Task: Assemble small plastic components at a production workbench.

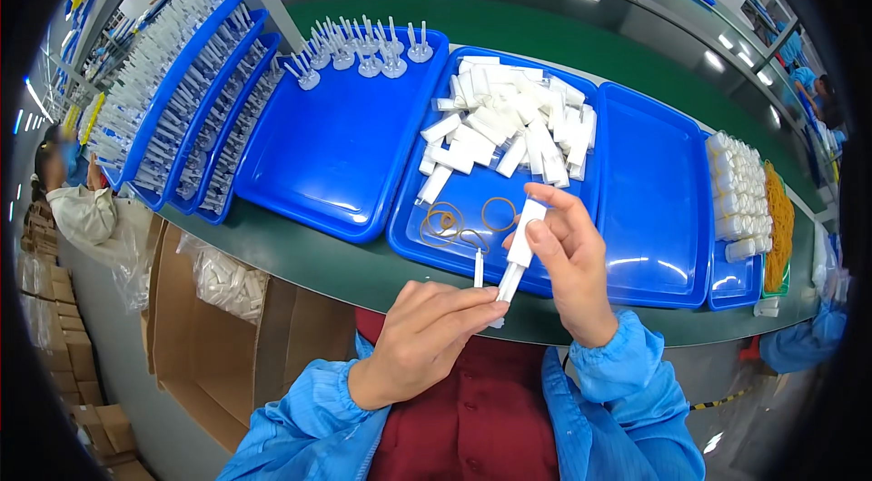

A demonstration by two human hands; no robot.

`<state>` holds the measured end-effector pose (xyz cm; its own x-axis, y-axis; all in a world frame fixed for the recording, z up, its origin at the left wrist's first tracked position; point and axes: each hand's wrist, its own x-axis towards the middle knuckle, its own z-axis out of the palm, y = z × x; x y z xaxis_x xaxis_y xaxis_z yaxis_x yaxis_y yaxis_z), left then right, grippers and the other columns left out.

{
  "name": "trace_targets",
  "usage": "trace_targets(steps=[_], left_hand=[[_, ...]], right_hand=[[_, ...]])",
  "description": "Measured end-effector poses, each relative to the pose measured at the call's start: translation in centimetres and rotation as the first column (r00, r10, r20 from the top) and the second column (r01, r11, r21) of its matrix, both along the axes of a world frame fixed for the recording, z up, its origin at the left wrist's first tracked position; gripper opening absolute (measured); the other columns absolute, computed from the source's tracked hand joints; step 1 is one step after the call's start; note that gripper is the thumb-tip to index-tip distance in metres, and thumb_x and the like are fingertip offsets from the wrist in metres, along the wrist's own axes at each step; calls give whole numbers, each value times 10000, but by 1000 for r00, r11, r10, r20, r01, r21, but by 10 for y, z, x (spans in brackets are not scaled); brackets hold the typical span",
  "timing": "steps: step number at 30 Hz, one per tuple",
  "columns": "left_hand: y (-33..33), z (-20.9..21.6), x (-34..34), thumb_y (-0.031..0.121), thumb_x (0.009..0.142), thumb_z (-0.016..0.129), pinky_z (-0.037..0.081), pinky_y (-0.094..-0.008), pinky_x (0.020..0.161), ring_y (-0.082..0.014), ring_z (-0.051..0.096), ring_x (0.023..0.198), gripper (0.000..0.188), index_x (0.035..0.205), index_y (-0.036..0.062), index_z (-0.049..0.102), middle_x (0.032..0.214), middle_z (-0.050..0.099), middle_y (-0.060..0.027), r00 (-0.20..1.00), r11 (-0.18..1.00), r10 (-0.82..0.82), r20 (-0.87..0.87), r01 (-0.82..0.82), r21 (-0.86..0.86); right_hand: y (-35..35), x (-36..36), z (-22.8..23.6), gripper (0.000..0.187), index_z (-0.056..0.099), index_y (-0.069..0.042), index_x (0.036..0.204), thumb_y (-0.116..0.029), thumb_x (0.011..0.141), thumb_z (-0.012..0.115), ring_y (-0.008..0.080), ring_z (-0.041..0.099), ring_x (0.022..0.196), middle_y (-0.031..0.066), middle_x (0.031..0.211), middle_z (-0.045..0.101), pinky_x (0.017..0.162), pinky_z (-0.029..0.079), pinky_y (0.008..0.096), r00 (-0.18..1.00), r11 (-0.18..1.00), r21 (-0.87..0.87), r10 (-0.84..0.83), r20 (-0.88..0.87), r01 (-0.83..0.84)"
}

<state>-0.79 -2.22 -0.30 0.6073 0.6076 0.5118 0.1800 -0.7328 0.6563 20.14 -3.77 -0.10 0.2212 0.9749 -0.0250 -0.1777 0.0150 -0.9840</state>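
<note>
My left hand (pixel 422 336) is closed on a pale plastic piece with two upright prongs (pixel 479 268); its base is mostly hidden behind the fingers. My right hand (pixel 574 258) pinches a white rectangular block (pixel 525 236) between thumb and fingers. That block is tilted and lines up with the second prong, at its upper end; how far it sits over the prong I cannot tell. Just beyond both hands lies a blue tray (pixel 581 199) heaped with similar white blocks (pixel 509 118). Several brown rubber bands (pixel 443 220) rest in its near part.
To the left, a blue tray (pixel 318 154) bears pronged pieces (pixel 368 49) at its far end, beside stacked trays of prongs (pixel 186 90). On the right are another blue tray (pixel 654 208), white rolls (pixel 738 190) and a rubber-band pile (pixel 777 227). A cardboard box (pixel 204 345) stands below the table.
</note>
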Motion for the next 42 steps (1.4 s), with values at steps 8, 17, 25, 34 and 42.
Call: trace_targets(steps=[8,17,25,34,42], left_hand=[[-4,-4,5,-93,726,828,525,-369,934,-282,668,1001,455,1117,9,618,1079,693,-155,956,964,264,131,-264,-22],[0,-22,-1,-104,748,821,551,-338,798,-249,678,926,388,1071,32,654,1026,685,-134,967,986,161,197,-148,-77],[2,-23,-5,-115,756,802,538,-325,792,-242,661,925,370,1056,43,654,1047,662,-121,971,983,182,157,-176,-52],[6,-22,-2,-128,777,769,544,-334,796,-253,668,933,307,1028,36,704,1046,661,-109,982,984,167,87,-160,-81],[9,-20,6,-119,781,767,540,-349,780,-261,664,915,320,1053,40,711,1024,667,-101,990,990,133,48,-131,-55]], right_hand=[[-37,-40,-21,483,535,7,1385,-105,949,711,218,606,1118,118,1136,672,1004,448,341,989,983,161,-105,101,88],[55,33,-20,287,664,-7,1181,-149,933,690,309,609,959,125,995,681,853,460,405,472,895,426,-435,767,132],[65,40,-36,182,643,-66,939,-98,787,738,268,603,896,92,854,622,786,449,401,-118,965,253,-260,958,-71],[2,15,9,406,578,-33,1169,-134,851,809,187,640,742,93,820,643,682,514,325,786,997,46,13,619,-54],[-17,10,0,353,593,-36,1108,-113,858,831,27,567,718,-13,832,611,610,459,213,932,977,-35,210,294,-210]])
